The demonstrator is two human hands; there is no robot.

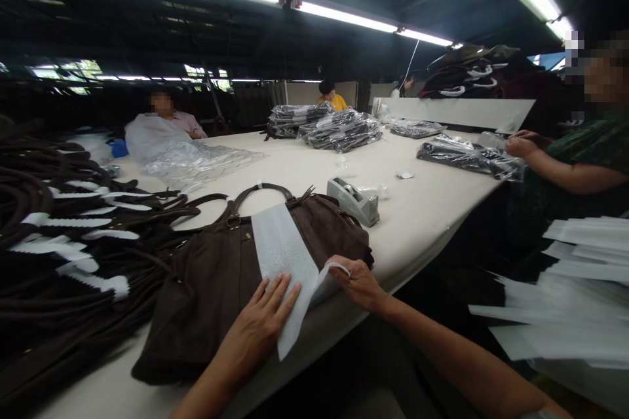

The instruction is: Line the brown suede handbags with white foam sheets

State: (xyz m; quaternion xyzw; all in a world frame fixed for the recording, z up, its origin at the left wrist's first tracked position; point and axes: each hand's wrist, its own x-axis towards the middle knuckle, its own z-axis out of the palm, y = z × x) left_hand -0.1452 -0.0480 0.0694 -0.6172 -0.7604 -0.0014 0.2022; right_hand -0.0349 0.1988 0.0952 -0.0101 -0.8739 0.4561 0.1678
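A dark brown handbag lies on the table in front of me, its handles pointing away. Across its middle runs a strip of white foam sheet. My left hand rests flat on the sheet and the bag, fingers stretched out. Between the fingers and thumb of my right hand is pinched a raised, curling end of the foam sheet, at the bag's near right side. Just beyond the bag stands a grey tape dispenser. The underside of the bag is hidden.
Many brown bags with white-wrapped handles are heaped at the left. Bags in clear plastic lie farther back on the white table. A co-worker handles a wrapped bag at right. Below hang stacked white sheets.
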